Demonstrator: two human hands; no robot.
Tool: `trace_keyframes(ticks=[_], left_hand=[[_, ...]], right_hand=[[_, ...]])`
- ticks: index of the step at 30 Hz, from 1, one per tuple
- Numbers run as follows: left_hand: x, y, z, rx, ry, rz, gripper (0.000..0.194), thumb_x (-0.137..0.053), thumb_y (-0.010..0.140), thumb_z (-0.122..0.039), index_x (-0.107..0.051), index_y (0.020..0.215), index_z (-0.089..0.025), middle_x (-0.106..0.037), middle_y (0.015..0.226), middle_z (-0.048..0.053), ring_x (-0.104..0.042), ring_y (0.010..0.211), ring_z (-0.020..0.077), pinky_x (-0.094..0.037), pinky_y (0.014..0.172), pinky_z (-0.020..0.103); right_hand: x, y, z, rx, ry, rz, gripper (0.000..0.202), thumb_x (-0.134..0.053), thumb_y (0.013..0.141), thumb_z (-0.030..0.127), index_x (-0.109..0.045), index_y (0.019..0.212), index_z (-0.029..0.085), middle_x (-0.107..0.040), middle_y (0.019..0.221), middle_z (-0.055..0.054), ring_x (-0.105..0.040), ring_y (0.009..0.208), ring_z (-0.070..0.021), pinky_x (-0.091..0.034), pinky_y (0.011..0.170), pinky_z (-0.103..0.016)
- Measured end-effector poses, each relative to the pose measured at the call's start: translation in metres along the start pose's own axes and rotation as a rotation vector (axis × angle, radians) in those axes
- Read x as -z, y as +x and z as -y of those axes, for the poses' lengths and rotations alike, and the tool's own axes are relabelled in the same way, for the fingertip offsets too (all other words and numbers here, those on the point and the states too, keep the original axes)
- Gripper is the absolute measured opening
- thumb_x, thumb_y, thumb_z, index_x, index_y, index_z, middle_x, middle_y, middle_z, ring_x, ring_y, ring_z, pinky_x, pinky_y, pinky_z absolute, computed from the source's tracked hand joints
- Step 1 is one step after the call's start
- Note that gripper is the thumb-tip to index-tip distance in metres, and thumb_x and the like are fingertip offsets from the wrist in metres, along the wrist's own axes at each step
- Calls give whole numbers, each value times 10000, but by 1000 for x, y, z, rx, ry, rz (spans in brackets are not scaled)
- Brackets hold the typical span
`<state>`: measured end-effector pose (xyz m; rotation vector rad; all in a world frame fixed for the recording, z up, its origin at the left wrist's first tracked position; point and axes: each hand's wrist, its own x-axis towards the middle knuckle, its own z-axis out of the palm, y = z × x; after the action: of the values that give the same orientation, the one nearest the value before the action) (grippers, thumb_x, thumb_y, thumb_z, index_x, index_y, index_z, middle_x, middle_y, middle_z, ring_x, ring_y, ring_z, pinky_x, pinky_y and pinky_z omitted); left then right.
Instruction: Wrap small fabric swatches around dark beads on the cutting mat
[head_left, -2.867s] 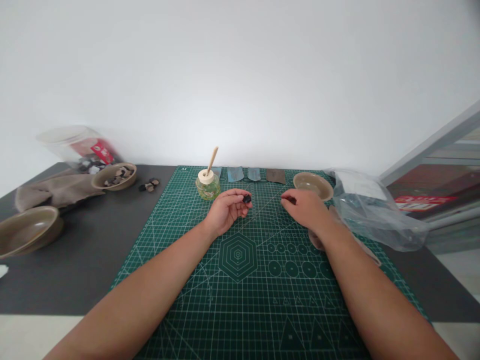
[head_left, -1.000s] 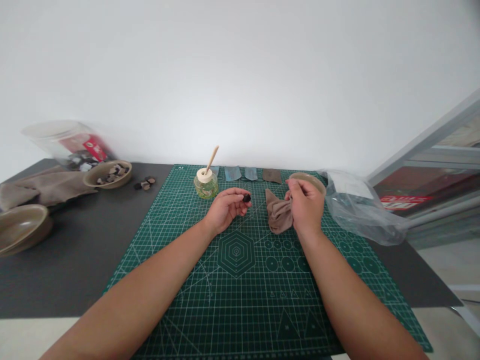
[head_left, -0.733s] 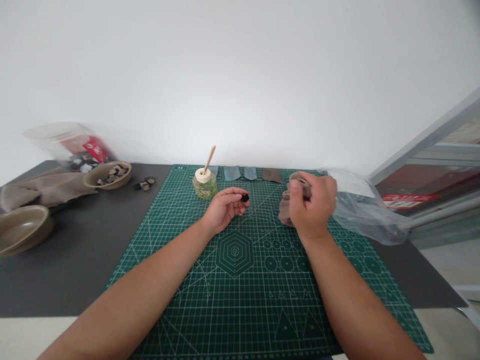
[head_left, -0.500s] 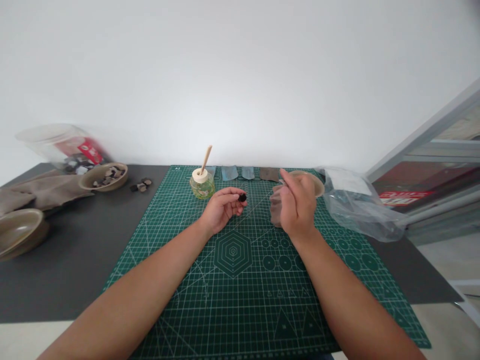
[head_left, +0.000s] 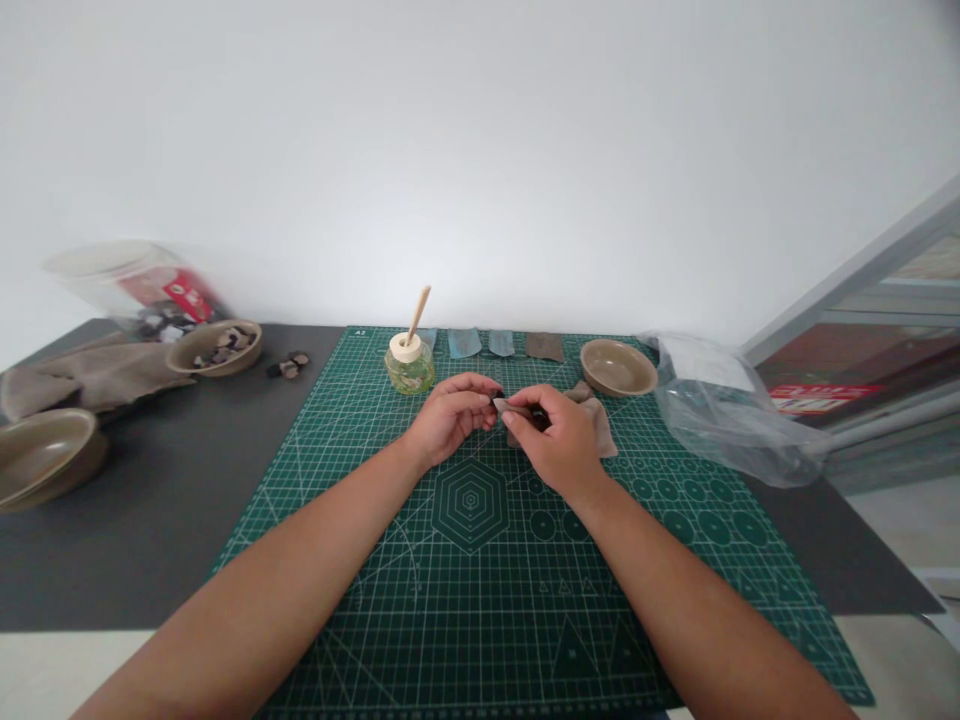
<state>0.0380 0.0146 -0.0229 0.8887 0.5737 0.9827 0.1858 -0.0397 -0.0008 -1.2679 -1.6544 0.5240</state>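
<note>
- Brown glazed round bowl (head_left: 45, 460) far left, then a tan round bowl (head_left: 217, 371) of black-and-beige chips (head_left: 227, 345).
- Squat clear-glass jar (head_left: 411, 374), wooden stick (head_left: 420, 312) poking out.
- Left hand (head_left: 451, 415): fingers curled, pinching a small black lump (head_left: 496, 396) above the green gridded cutting mat (head_left: 472, 620).
- Right hand (head_left: 559, 435): closed in a pinch on a crumpled taupe cloth (head_left: 604, 430), its tip right at the lump; can't tell if they touch. Looks like the cloth-to-lump step to me; next move probably calls for a firm left pinch and light pressure.
- Shallow brown ceramic bowl (head_left: 619, 370), just beside a clear plastic bag (head_left: 739, 425).
</note>
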Motion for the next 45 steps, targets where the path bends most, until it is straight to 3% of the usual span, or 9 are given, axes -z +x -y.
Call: trace_keyframes(ticks=[11, 19, 27, 33, 39, 45], left_hand=[[-1, -2, 2, 4, 39, 28, 173, -678, 611, -88, -661, 781, -108, -649, 659, 29, -574, 516, 98, -457, 507, 212], [-1, -2, 3, 15, 52, 19, 215, -704, 573, -81, -660, 783, -93, -670, 659, 39, -607, 548, 113, -493, 557, 225], [-3, -2, 4, 43, 74, 17, 200, -717, 570, -89, -658, 761, -88, -676, 649, 42, -627, 560, 127, -505, 562, 238], [-1, -1, 4, 25, 43, 6, 214, -715, 550, -66, -655, 753, -93, -681, 651, 39, -639, 582, 140, -517, 594, 263], [-2, -2, 4, 43, 75, 38, 204, -707, 547, -66, -660, 743, -94, -669, 627, 28, -627, 544, 131, -503, 559, 249], [-4, -3, 3, 34, 63, 23, 200, -697, 545, -59, -657, 737, -97, -672, 625, 29, -627, 545, 131, -508, 569, 254]], right_hand=[[2, 6, -5, 143, -217, -60, 79, -546, 797, 208, -620, 769, 197, -631, 709, -19, -576, 685, -161, -447, 669, -293], [0, 5, -5, 241, -277, -16, 113, -553, 766, 140, -627, 694, 187, -634, 676, -18, -576, 662, -149, -433, 639, -269], [2, 7, -6, 186, -318, -45, 132, -544, 744, 129, -629, 659, 183, -600, 619, -6, -550, 621, -143, -406, 607, -263], [1, 5, -4, 193, -317, 5, 125, -537, 728, 131, -631, 660, 177, -608, 611, -9, -548, 590, -137, -396, 571, -250], [5, 7, -5, 147, -366, -62, 127, -540, 711, 134, -634, 646, 190, -610, 596, 0, -548, 582, -138, -396, 581, -252], [3, 5, -6, 160, -353, 5, 122, -533, 704, 136, -638, 671, 190, -616, 613, -4, -557, 596, -144, -399, 579, -256]])
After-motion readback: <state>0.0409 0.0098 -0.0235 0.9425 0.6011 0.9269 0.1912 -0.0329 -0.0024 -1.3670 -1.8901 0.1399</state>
